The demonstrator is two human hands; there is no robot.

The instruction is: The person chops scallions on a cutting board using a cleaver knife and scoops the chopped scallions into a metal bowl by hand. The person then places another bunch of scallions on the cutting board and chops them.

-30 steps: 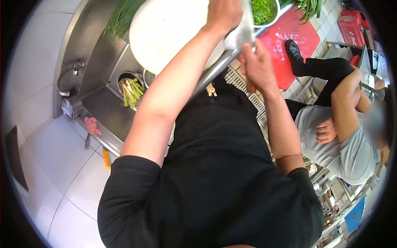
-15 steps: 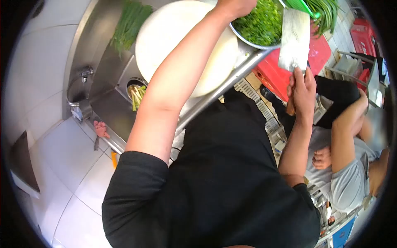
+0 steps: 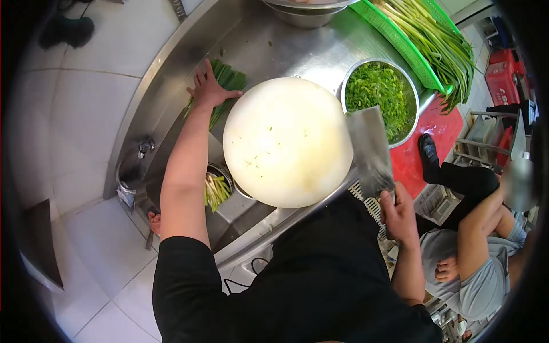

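Observation:
My left hand (image 3: 210, 88), its fingers spread, reaches over a bunch of green stalks (image 3: 230, 80) on the steel counter, left of the round white cutting board (image 3: 289, 143). Small green bits lie on the board. My right hand (image 3: 399, 214) is closed round the handle of a cleaver (image 3: 370, 146), whose broad blade points up between the board and a metal bowl (image 3: 415, 94) of chopped greens (image 3: 374, 88). The handle is mostly hidden by my fingers.
A green basket (image 3: 409, 54) of long green onions stands at the upper right, near a metal bowl (image 3: 311, 14). Cut stalks (image 3: 216, 191) stand in a container by the sink. A tap (image 3: 146, 147) is at the left. A person (image 3: 466, 257) sits at the right.
My left hand has moved from beside the bowl of chopped greens across to the stalks at the left, and its fingers have spread. The view has shifted, showing more of the counter.

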